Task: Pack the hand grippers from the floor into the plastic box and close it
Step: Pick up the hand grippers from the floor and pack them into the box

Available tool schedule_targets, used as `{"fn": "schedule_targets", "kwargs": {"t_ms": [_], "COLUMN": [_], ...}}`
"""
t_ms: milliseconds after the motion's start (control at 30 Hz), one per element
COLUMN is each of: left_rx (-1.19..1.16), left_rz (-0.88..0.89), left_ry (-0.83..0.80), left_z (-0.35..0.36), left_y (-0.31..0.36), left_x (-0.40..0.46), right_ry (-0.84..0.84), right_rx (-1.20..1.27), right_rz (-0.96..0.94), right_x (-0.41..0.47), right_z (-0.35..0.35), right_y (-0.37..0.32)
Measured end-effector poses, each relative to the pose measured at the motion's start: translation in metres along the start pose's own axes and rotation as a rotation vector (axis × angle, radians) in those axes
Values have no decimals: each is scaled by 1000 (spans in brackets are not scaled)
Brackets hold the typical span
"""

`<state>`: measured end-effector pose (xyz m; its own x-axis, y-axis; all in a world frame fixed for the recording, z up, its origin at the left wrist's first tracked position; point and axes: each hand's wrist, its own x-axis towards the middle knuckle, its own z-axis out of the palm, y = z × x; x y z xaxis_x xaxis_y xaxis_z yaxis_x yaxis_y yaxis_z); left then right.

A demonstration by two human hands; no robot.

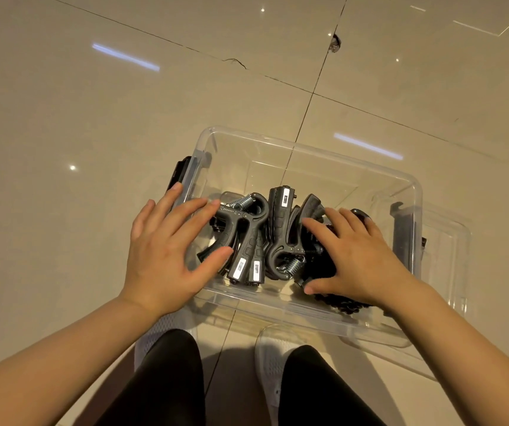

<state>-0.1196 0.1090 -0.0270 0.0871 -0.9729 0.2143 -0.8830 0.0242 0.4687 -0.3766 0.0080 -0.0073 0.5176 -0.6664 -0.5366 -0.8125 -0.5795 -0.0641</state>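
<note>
- Head view: a clear plastic box (308, 155) is seen standing on the tiled floor (93, 118), just ahead of the person's white shoes (273, 358) and black-clad legs (167, 379).
- The hand grippers (247, 235) are found inside the box, piled in its near half; they are black, with metal coil springs and small white labels on the handle ends.
- How many grippers are in the pile cannot be counted, since they overlap and both hands cover part of them.
- The left hand (167, 256) is laid flat with straight, spread fingers over the left side of the pile and the left rim of the box; nothing is held by it.
- The right hand (354, 259) is spread over the right side of the pile, its fingers lightly bent and resting on the grippers; no grasp around any one of them can be made out.
- A dark beaded or knobbed item is partly seen under the right wrist; its nature cannot be told.
- A black latch (181, 173) is seen on the left end of the box, and another (403, 232) on the right end, blurred through the plastic.
- A clear lid (449, 272) is seen beside or beneath the box on the right; its edges are hard to separate from the box wall.
- Both forearms are cut off by the lower edge of the picture.
</note>
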Motion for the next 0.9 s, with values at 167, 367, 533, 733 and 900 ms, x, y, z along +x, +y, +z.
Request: {"fn": "schedule_targets", "kwargs": {"t_ms": [167, 367, 533, 733, 900], "left_rx": [-5, -3, -26, -64, -27], "left_rz": [-22, -13, -15, -1, 2], "left_ry": [-3, 0, 8, 23, -179], "left_z": [1, 1, 3, 5, -7], "left_y": [0, 1, -1, -5, -3], "left_x": [0, 0, 0, -1, 1], "right_ry": [175, 274, 281, 234, 233], "right_rx": [-33, -70, -100, -98, 51], "right_rz": [-444, -601, -601, -594, -326], "right_x": [34, 55, 57, 47, -3], "right_z": [-1, 17, 11, 9, -40], "right_y": [-54, -64, -58, -55, -46]}}
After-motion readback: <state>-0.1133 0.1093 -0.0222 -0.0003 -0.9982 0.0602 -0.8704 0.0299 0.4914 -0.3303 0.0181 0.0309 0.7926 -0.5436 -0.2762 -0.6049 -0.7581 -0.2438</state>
